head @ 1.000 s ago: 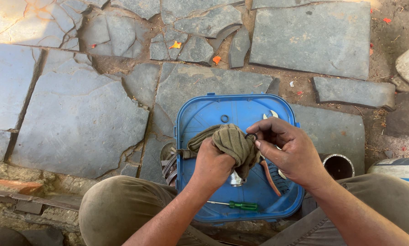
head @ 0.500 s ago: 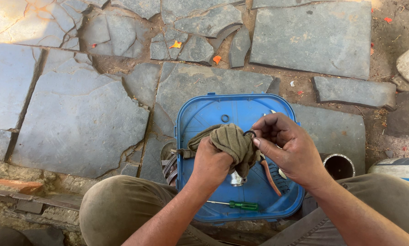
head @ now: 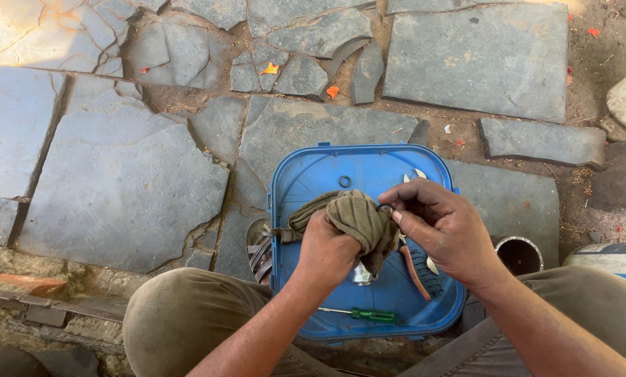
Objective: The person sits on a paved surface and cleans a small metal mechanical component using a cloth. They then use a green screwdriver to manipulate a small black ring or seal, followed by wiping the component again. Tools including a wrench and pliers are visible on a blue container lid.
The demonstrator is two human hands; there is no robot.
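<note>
On cracked stone paving [head: 117, 188], blue tray [head: 313, 174].

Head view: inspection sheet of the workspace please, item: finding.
Surface: blue plastic lid on cracked stone paving.
Job's things: olive cloth bunched around a small ring-like part, too small to identify.
Clutter: green screwdriver, orange-handled pliers, black ring, spring on the lid.
Grippers: left hand grips the cloth; right hand pinches the part.
Cables: nothing seen.
Surroundings: open pipe end, sandal, fallen leaves.
</note>
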